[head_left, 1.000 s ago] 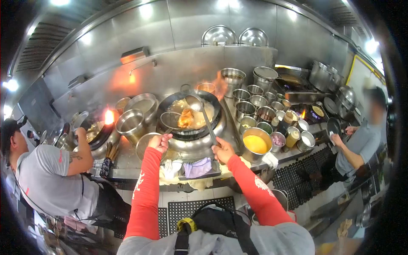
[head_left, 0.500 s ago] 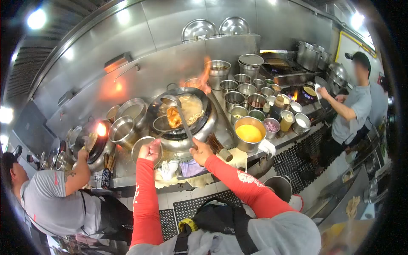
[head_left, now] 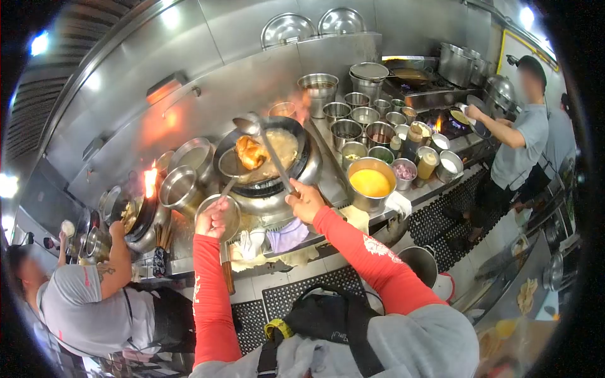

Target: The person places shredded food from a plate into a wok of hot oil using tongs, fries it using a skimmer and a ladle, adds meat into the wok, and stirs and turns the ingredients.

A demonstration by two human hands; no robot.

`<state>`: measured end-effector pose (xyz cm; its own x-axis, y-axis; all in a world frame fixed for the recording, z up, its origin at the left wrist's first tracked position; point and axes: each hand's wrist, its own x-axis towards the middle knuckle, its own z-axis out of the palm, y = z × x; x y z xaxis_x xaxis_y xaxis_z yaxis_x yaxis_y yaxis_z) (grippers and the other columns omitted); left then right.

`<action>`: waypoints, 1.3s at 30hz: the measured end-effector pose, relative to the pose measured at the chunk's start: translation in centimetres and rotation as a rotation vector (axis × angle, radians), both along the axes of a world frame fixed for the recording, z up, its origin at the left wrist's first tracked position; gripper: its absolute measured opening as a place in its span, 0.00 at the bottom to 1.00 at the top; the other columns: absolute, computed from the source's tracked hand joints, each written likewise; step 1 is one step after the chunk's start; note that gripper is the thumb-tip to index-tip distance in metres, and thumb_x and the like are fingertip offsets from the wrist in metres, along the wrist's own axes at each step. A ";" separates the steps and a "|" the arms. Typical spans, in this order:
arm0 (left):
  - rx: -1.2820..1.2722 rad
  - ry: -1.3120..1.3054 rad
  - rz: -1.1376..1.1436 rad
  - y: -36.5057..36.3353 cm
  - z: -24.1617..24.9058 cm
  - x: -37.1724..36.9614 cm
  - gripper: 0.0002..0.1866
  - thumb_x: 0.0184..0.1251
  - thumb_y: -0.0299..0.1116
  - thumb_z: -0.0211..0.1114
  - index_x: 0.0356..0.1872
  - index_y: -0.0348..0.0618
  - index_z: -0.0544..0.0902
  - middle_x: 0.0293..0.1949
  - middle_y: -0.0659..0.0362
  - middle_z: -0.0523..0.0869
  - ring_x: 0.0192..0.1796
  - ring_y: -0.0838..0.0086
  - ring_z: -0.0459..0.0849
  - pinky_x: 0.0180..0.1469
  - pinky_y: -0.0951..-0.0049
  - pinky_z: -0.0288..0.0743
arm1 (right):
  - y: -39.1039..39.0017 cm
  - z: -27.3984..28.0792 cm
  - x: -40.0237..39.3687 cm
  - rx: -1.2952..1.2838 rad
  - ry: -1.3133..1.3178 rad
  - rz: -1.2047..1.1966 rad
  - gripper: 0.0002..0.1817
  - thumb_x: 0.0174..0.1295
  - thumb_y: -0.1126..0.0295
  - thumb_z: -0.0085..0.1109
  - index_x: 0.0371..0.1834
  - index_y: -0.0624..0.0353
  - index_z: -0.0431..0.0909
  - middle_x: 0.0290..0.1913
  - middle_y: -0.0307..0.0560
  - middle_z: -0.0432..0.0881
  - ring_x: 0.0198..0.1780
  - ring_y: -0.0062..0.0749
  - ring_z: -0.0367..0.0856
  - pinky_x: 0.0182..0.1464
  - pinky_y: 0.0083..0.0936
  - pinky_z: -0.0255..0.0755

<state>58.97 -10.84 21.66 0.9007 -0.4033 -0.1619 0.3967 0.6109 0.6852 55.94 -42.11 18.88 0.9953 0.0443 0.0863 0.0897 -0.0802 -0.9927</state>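
Note:
My left hand (head_left: pixel 212 218) is closed around the handle of a round strainer (head_left: pixel 230 185), which reaches over the near left part of a wok (head_left: pixel 293 183). A glossy golden-brown piece of food (head_left: pixel 251 153) rests at the strainer, above pale, cloudy liquid (head_left: pixel 282 143). In my right hand (head_left: pixel 305 200) is the long handle of a metal ladle (head_left: pixel 272 154). Its bowl tilts up over the far left side of the wok, just beyond the brown food.
Metal pots (head_left: pixel 183 188) stand left of the wok. Rightward are a pot of yellow liquid (head_left: pixel 370 183), ingredient containers (head_left: pixel 381 133) and squeeze bottles (head_left: pixel 428 165). Cloths (head_left: pixel 288 235) lie at the counter's front edge. One person (head_left: pixel 94 302) works at a flaming wok on the left; another (head_left: pixel 526 135) stands right.
The strainer and brown food have moved up and slightly left, and more of the food shows. The ladle's bowl has shifted away from me. The left person's other hand now shows, raised.

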 end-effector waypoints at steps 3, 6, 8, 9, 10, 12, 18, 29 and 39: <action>0.069 -0.019 0.064 -0.3 0.2 0.1 0.14 0.63 0.22 0.53 0.50 0.37 0.72 0.36 0.58 0.81 0.19 0.90 0.67 0.13 0.90 0.59 | -0.4 0.9 -0.6 0.241 0.100 -0.014 0.35 0.59 0.72 0.56 0.70 0.64 0.54 0.27 0.45 0.77 0.19 0.21 0.72 0.19 0.23 0.66; 0.191 -0.045 0.118 -1.2 1.7 0.0 0.14 0.63 0.21 0.52 0.50 0.37 0.71 0.36 0.56 0.82 0.19 0.89 0.67 0.13 0.89 0.58 | -1.8 1.9 -0.4 0.372 0.166 0.032 0.39 0.58 0.73 0.56 0.71 0.65 0.48 0.25 0.42 0.74 0.18 0.22 0.71 0.17 0.24 0.66; 0.357 -0.088 0.172 -3.5 4.7 -0.8 0.15 0.62 0.21 0.51 0.50 0.36 0.70 0.37 0.54 0.82 0.18 0.88 0.67 0.14 0.89 0.58 | -1.8 2.9 -0.5 0.478 0.220 0.064 0.30 0.58 0.74 0.56 0.62 0.69 0.57 0.23 0.40 0.72 0.17 0.23 0.70 0.17 0.23 0.66; 0.381 -0.054 0.212 -4.1 4.6 0.2 0.19 0.60 0.20 0.51 0.55 0.33 0.67 0.34 0.51 0.83 0.16 0.85 0.66 0.13 0.86 0.58 | -1.6 3.3 -0.4 0.530 0.245 0.072 0.24 0.58 0.74 0.56 0.57 0.69 0.62 0.23 0.41 0.72 0.17 0.24 0.70 0.17 0.23 0.66; 0.508 -0.096 0.250 -5.3 4.8 0.5 0.20 0.59 0.20 0.52 0.55 0.33 0.68 0.33 0.52 0.83 0.16 0.85 0.67 0.13 0.85 0.58 | -1.5 3.8 -0.2 0.581 0.269 0.080 0.19 0.58 0.74 0.56 0.52 0.69 0.67 0.23 0.41 0.73 0.17 0.24 0.70 0.17 0.24 0.66; 0.763 -0.173 0.325 -8.4 4.8 0.6 0.22 0.57 0.20 0.52 0.56 0.32 0.68 0.31 0.52 0.84 0.15 0.84 0.68 0.13 0.85 0.59 | -0.9 5.7 0.5 0.640 0.318 0.110 0.09 0.59 0.75 0.56 0.41 0.65 0.70 0.23 0.41 0.74 0.18 0.25 0.71 0.17 0.23 0.67; 1.573 -0.762 0.667 -11.2 -3.0 3.1 0.19 0.43 0.24 0.63 0.41 0.27 0.81 0.19 0.48 0.83 0.25 0.69 0.84 0.26 0.68 0.75 | -1.6 4.9 3.5 1.144 0.613 0.309 0.04 0.59 0.74 0.57 0.30 0.60 0.71 0.25 0.41 0.75 0.25 0.22 0.74 0.24 0.17 0.70; 1.281 -0.612 0.696 -4.0 -1.9 -0.1 0.24 0.44 0.23 0.61 0.49 0.27 0.77 0.29 0.45 0.84 0.27 0.67 0.84 0.34 0.70 0.76 | -5.6 3.2 3.0 1.138 0.649 0.329 0.05 0.59 0.74 0.57 0.32 0.63 0.72 0.27 0.44 0.76 0.23 0.21 0.73 0.24 0.13 0.71; 0.937 -0.291 0.660 2.6 1.9 -1.5 0.29 0.52 0.19 0.48 0.60 0.29 0.68 0.27 0.50 0.84 0.13 0.80 0.70 0.13 0.79 0.60 | -1.3 8.8 5.6 1.338 0.742 0.408 0.09 0.59 0.77 0.56 0.40 0.68 0.68 0.33 0.46 0.73 0.27 0.22 0.75 0.25 0.14 0.72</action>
